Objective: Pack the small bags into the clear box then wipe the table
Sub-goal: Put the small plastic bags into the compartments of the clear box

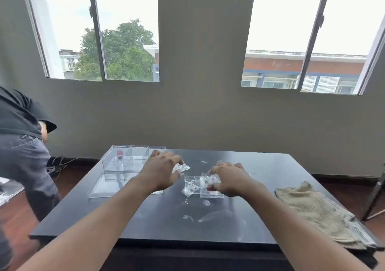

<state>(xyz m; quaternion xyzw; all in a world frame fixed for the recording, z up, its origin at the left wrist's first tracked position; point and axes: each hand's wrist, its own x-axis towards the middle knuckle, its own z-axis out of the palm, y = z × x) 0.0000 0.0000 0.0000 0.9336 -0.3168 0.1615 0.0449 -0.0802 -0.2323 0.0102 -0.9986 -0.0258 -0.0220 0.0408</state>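
Note:
A clear box (pixel 125 158) with dividers stands at the table's far left, with a small red item in one compartment. Its clear lid (pixel 104 187) lies flat in front of it. My left hand (pixel 160 173) pinches a small clear bag (pixel 182 167) just right of the box. My right hand (pixel 231 182) grips another small clear bag (pixel 209 184) near the table's middle. A third small bag (pixel 190 187) lies between my hands, partly under that one. Small clear scraps and smears (pixel 206 203) dot the dark table (pixel 166 225).
A beige cloth (pixel 308 206) lies on the table's right side, reaching the front right corner. A person in dark clothes (pixel 23 146) bends over at the left, beside the table. The wall and windows stand behind the table.

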